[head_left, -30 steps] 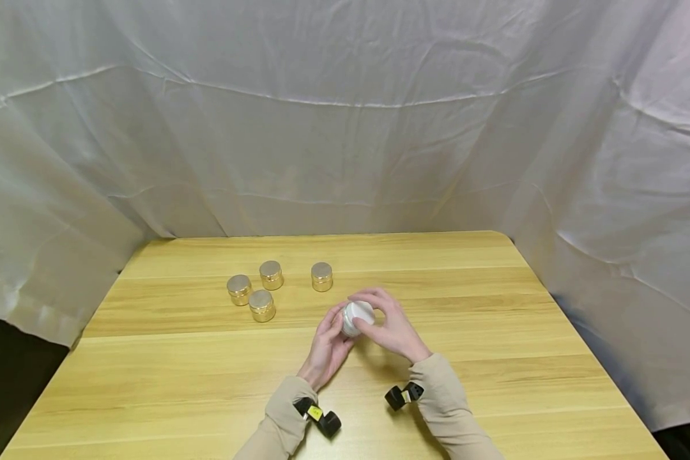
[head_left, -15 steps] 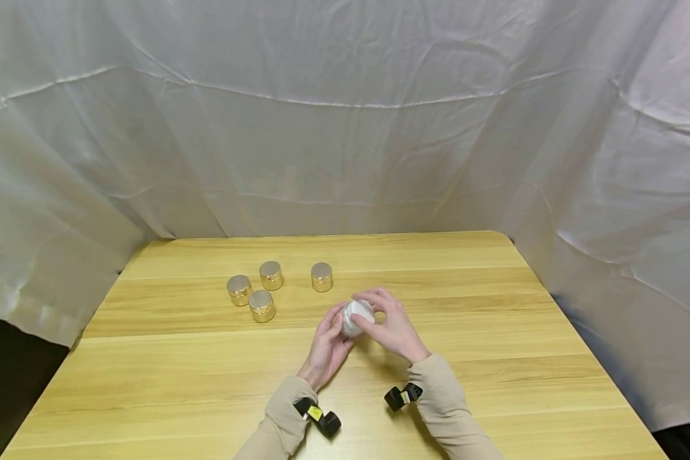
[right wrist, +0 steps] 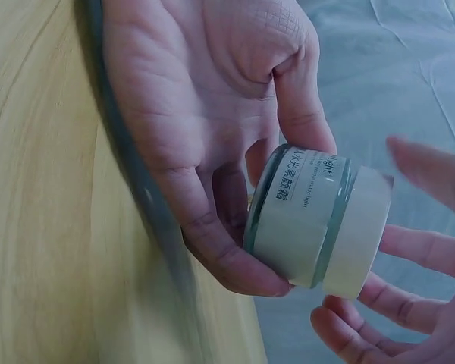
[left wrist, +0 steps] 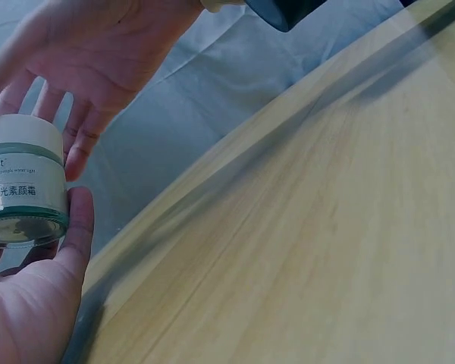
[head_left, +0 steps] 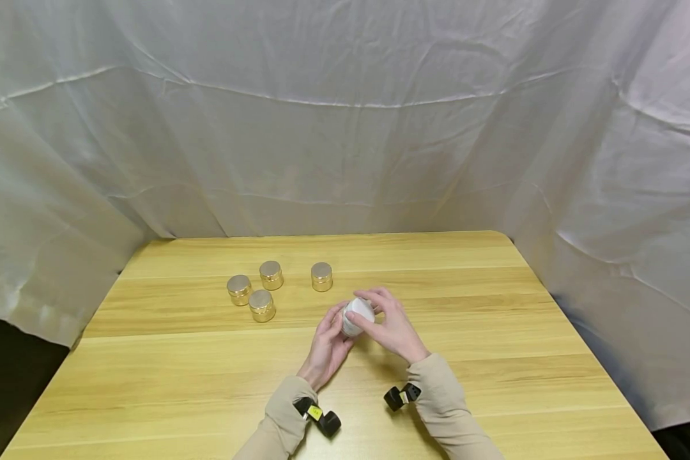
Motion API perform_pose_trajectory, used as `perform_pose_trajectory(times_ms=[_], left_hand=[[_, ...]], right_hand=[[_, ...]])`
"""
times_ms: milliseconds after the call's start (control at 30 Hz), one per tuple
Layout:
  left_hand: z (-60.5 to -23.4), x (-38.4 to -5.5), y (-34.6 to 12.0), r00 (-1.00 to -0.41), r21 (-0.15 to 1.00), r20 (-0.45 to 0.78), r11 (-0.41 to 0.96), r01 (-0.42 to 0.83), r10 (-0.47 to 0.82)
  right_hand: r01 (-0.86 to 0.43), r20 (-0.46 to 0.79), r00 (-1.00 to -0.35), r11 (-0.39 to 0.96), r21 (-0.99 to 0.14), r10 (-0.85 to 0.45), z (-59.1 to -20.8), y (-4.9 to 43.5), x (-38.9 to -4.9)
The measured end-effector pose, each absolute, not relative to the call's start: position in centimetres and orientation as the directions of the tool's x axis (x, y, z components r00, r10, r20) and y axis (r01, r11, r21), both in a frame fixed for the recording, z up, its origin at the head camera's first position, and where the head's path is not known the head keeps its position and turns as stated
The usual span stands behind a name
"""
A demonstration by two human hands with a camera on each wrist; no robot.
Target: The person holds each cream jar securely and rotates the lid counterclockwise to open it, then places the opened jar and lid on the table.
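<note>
A cream jar with a white lid and printed label is held above the wooden table, its lid tilted toward the right hand. My left hand grips the jar's body from below and the side. In the left wrist view, the jar sits between this hand's thumb and fingers. My right hand is spread loosely around the lid. Its thumb stands a little apart from the lid in the right wrist view, while the other fingers are close behind the lid; whether they touch it is unclear.
To the left stand several gold jars, including a back one, a left one and a front one. Another gold jar stands apart, nearer the hands. Grey cloth hangs behind the table.
The right thumb has shifted slightly left over the lid and the forefinger slightly right. My left hand, the cream jar and the gold jars have stayed in place.
</note>
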State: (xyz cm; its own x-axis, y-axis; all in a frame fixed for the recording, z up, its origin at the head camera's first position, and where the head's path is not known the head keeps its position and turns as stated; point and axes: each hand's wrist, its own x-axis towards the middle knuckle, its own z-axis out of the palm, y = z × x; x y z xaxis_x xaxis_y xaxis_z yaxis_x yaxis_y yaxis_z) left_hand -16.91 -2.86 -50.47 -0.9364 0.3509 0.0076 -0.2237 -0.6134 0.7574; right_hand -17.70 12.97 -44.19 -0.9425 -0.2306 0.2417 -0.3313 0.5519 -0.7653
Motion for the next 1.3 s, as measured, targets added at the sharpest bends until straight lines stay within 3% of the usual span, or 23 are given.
perform_pose_trajectory(times_ms=[300, 567, 833, 1100, 1300], left_hand=[[-50.4, -17.0, -2.9, -0.937, 0.754, -0.007, -0.614, -0.235, 0.349], [-50.5, -17.0, -2.7, -0.941, 0.756, -0.005, -0.615, -0.225, 0.338], [-50.4, -17.0, -2.7, -0.943, 0.752, -0.011, -0.618, -0.227, 0.333], [-50.3, -16.9, -2.8, -0.939, 0.750, -0.007, -0.619, -0.233, 0.345], [-50.5, -17.0, -2.9, -0.935, 0.741, 0.020, -0.633, -0.223, 0.353]], right_hand=[[-0.380, 0.257, -0.920, 0.509, -0.772, -0.297, -44.2, 13.1, -17.7], [-0.316, 0.228, -0.948, 0.595, -0.739, -0.221, -44.1, 12.8, -17.5], [-0.349, 0.253, -0.937, 0.632, -0.692, -0.241, -44.4, 13.1, -17.7], [-0.434, 0.268, -0.879, 0.428, -0.793, -0.395, -44.5, 14.8, -18.4], [-0.304, 0.207, -0.857, 0.138, -0.943, -0.472, -45.3, 17.1, -19.3]])
